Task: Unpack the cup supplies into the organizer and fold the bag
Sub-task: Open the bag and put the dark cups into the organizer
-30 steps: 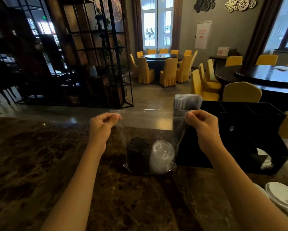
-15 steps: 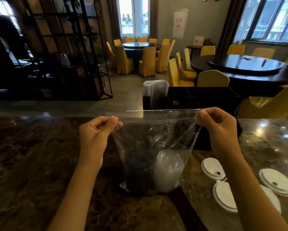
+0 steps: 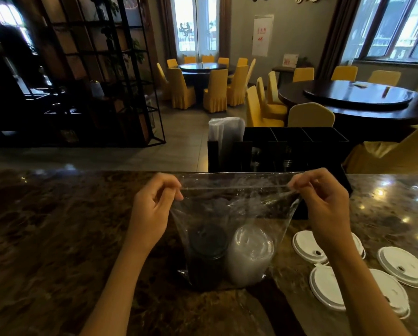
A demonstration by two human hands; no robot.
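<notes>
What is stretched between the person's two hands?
In the head view, the top edge of the clear plastic bag spans from left hand to right hand.

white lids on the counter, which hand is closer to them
Right. The right hand pinches the clear bag's top corner just above the white lids. The left hand holds the opposite corner, across the bag from them.

Black organizer (image 3: pixel 297 139), white lids (image 3: pixel 401 266)
</notes>
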